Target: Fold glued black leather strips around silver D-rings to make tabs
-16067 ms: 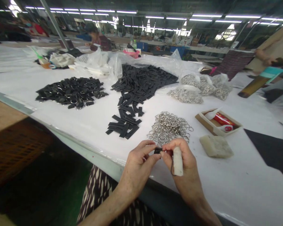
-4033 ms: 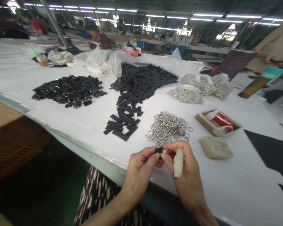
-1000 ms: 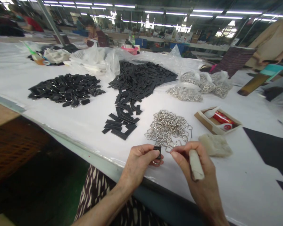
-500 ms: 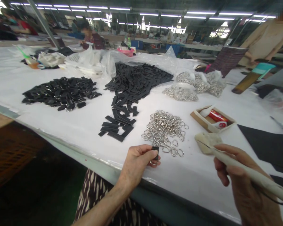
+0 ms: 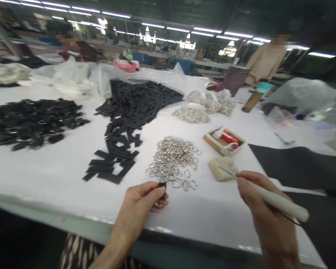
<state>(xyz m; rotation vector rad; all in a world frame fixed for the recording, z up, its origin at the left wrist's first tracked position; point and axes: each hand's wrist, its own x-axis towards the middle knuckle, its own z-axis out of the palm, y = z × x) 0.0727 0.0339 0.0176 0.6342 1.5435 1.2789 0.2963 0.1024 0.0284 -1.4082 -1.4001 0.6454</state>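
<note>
Between thumb and fingers, my left hand [image 5: 140, 205] pinches a folded black strap [image 5: 162, 189] with a metal ring [image 5: 160, 204] hanging at its lower end. My right hand [image 5: 264, 205] is closed around a pale, thick-handled tool [image 5: 280, 201] with a thin pointed metal tip. That tip lies over or against a yellowish block [image 5: 223, 168]; contact is not certain. Just beyond my left hand is a heap of silver D-rings [image 5: 175, 153]. Loose black strap pieces [image 5: 109, 164] lie left of the rings, in front of a larger pile of them [image 5: 142, 101].
Ringed black straps [image 5: 36, 123] form a pile at left. Bagged rings [image 5: 196, 112] and a small box [image 5: 212, 144] holding a red tube [image 5: 229, 139] stand beyond the heap. Black sheets [image 5: 299, 164], a bottle [image 5: 253, 101] and a person [image 5: 266, 63] are at right.
My view has turned to the right, so the table's contents sit further left. The tool's tip has shifted further over the yellowish block. My left hand keeps its pinch on the strap.
</note>
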